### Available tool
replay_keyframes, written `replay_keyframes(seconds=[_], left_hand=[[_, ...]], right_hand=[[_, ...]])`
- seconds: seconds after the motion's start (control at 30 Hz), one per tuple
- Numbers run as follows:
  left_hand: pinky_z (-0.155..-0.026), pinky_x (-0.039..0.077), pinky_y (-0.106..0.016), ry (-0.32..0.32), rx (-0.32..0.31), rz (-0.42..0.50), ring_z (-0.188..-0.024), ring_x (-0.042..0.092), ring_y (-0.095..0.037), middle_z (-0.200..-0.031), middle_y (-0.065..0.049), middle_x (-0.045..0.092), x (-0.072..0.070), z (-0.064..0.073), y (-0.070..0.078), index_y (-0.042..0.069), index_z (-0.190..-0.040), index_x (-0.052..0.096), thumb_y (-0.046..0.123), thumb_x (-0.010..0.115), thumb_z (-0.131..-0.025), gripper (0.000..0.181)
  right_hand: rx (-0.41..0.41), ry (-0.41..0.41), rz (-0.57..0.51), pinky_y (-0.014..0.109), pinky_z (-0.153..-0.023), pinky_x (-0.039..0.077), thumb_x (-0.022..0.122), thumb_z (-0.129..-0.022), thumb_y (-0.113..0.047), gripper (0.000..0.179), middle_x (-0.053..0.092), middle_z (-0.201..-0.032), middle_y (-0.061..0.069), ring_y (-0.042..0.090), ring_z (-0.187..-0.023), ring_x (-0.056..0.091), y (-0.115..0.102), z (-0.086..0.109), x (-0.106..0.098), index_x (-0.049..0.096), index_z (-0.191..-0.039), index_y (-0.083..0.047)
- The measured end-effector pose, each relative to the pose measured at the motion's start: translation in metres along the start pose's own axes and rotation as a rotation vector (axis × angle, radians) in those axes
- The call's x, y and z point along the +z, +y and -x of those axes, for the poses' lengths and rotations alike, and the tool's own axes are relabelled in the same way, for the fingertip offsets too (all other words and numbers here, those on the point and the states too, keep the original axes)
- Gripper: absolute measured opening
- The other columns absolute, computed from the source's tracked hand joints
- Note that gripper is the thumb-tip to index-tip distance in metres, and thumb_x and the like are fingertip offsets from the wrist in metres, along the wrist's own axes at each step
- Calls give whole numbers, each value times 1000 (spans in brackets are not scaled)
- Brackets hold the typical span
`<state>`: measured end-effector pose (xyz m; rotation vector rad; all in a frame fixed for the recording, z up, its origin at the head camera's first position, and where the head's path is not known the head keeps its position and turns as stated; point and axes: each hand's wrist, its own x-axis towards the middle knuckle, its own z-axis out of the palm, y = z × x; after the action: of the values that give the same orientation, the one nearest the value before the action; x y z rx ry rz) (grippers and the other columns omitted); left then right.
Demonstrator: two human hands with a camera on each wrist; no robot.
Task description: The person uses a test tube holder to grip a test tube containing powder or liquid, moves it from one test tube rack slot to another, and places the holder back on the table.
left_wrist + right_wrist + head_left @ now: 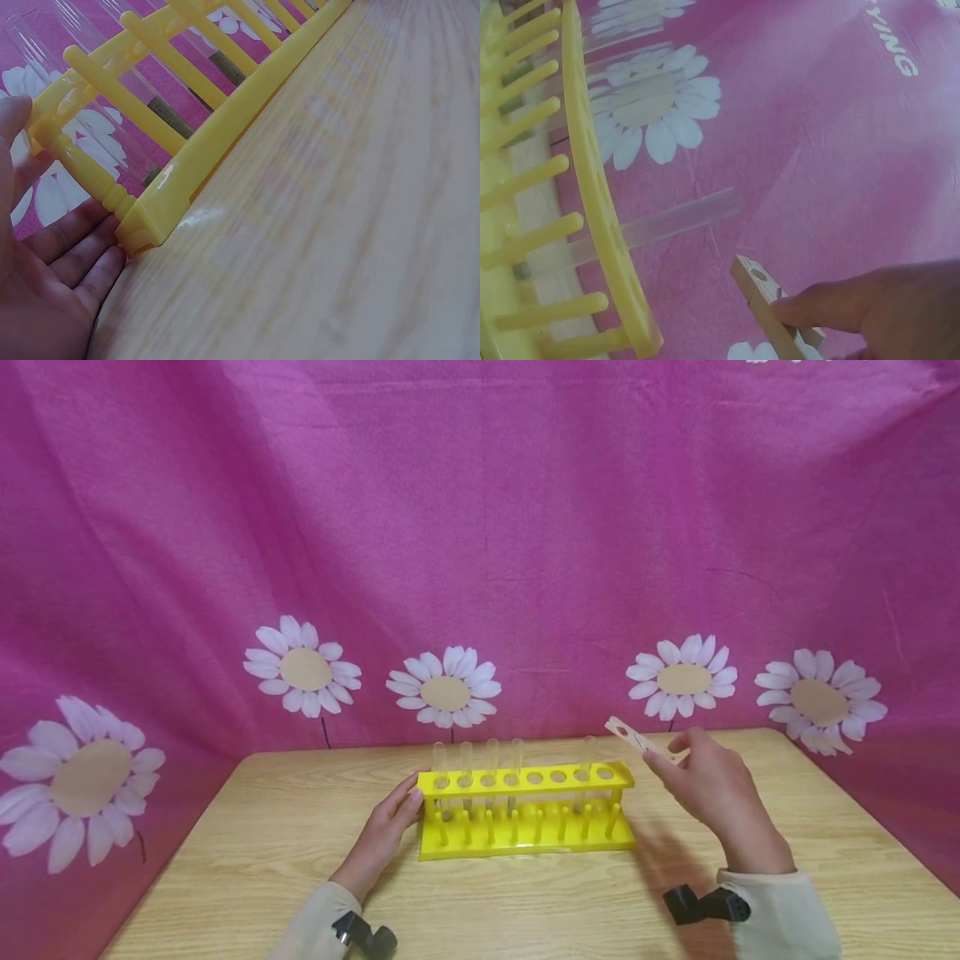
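A yellow test tube rack [527, 783] stands upright on the table. At its left end, my left hand [384, 828] holds the upper bar with thumb and finger. In the left wrist view, the other fingers [82, 259] of that hand lie against the base's end. Several clear test tubes [492, 756] stand in the left holes, some with dark material at the bottom. A lone test tube [682, 217] stands near the right end. Beside that end, my right hand [716, 789] pinches a wooden test tube clamp [761, 304] above the table, apart from the lone tube.
The wooden table [262, 827] has its back edge close behind the rack. A pink cloth with white daisies [480, 568] hangs behind and at both sides. Upright yellow pegs [563, 823] line the rack's front.
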<state>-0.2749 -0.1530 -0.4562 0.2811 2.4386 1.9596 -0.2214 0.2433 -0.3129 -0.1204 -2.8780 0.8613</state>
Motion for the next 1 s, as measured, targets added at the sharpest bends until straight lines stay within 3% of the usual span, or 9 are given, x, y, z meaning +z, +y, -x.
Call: replay_keyframes(seconds=[0.23, 0.47, 0.73, 1.0], left_hand=[[-107, 41, -45, -5, -18, 7, -134, 42, -27, -152, -3, 38, 0, 1, 2, 20, -150, 38, 55, 46, -97, 64], [-107, 41, -45, -2, -22, 4, -135, 40, -27, -153, -3, 37, 0, 0, 1, 19, -150, 36, 56, 46, -96, 66], [-107, 41, -45, 1, -19, 18, -134, 42, -27, -152, -3, 38, 1, -1, -2, 19, -149, 38, 56, 47, -96, 66], [-106, 42, -45, 3, 13, 15, -130, 46, -29, -148, -8, 42, 0, 0, 0, 15, -149, 38, 50, 47, -99, 62]], right_hand=[[27, -19, -43, 31, -54, 49, 59, -95, -38, 43, 64, -80, 11, 20, -64, 63, 7, -3, 2, 49, -113, 0], [37, -22, -52, 32, -54, 48, 60, -94, -39, 42, 63, -83, 13, 19, -63, 63, 13, -6, 2, 50, -111, -1], [63, -27, -44, 30, -52, 43, 59, -94, -37, 39, 64, -76, 8, 20, -63, 58, 17, -6, 4, 53, -109, -1], [105, 38, 13, 34, -57, 40, 60, -92, -31, 36, 60, -82, 14, 29, -73, 51, 19, -9, 7, 60, -101, 3]])
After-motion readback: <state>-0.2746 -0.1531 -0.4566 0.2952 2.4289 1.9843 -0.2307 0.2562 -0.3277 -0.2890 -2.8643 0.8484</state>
